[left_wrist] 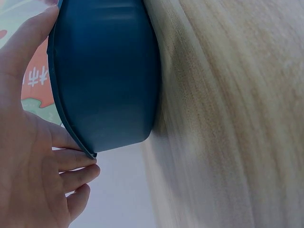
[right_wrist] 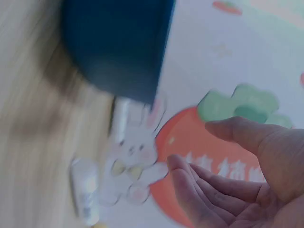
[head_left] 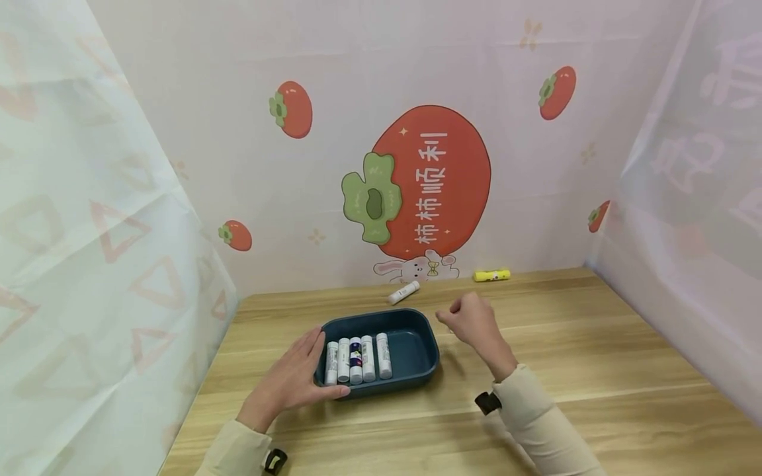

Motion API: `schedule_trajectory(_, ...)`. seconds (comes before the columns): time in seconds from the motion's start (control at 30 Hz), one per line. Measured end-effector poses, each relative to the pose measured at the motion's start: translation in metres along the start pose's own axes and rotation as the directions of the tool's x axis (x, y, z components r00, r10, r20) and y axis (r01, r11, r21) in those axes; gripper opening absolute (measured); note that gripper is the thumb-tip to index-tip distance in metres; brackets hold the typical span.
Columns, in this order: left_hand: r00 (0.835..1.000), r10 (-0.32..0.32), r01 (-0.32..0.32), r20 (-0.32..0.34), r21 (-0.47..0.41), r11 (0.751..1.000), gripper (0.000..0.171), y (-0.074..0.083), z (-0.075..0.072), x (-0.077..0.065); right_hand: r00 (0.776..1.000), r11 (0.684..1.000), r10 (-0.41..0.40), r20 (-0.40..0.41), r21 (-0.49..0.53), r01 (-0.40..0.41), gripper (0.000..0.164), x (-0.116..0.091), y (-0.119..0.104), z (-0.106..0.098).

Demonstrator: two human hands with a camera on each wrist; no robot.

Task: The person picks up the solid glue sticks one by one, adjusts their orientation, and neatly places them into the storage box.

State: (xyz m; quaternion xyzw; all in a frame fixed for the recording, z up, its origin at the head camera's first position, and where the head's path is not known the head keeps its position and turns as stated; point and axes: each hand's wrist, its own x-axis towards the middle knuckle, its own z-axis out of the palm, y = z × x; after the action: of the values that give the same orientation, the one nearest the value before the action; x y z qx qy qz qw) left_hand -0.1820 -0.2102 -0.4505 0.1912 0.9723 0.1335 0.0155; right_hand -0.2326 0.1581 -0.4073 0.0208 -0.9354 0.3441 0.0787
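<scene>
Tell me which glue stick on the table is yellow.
The yellow glue stick lying by the back wall, right of the white glue stick; the tray's five are white.

The tray (head_left: 426,336) was dark blue. The five tubes (head_left: 357,359) in it were white, one bearing a dark purple label. A white tube (head_left: 404,292) and a yellow tube (head_left: 491,275) lay on the light woodgrain table (head_left: 595,370). The backdrop (head_left: 238,132) was pale pink, printed with red-orange persimmons.

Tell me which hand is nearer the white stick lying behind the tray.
The right. The right hand hovers just in front of the white stick, to its right. The left hand rests on the tray, at its near left corner, farther off.
</scene>
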Motion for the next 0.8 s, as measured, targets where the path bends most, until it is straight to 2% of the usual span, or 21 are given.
schedule_trajectory(0.13, 1.0, 0.004, -0.003, -0.008, 0.01, 1.0, 0.129, -0.001, 0.001, 0.0, 0.997, 0.996, 0.083, 0.008, -0.023, -0.083, 0.053, 0.005, 0.02, -0.001)
schedule_trajectory(0.3, 1.0, 0.0, 0.001, -0.008, 0.009, 1.0, 0.129, -0.001, 0.001, 0.0, 0.98, 0.979, 0.2, 0.022, -0.035, -0.199, 0.035, 0.009, 0.037, 0.004)
schedule_trajectory(0.37, 1.0, -0.002, 0.002, -0.007, 0.009, 1.0, 0.129, 0.0, 0.001, 0.0, 0.972, 0.972, 0.234, 0.03, -0.028, -0.233, 0.032, 0.011, 0.042, 0.008)
schedule_trajectory(0.67, 1.0, 0.003, -0.003, -0.005, 0.009, 1.0, 0.128, 0.0, 0.001, 0.0, 0.951, 0.948, 0.307, 0.03, -0.093, -0.303, 0.046, 0.017, 0.059, 0.02)
schedule_trajectory(0.8, 1.0, 0.0, 0.0, -0.007, 0.0, 1.0, 0.128, 0.0, 0.001, 0.0, 0.954, 0.95, 0.298, 0.035, -0.112, -0.293, 0.041, 0.021, 0.062, 0.023)
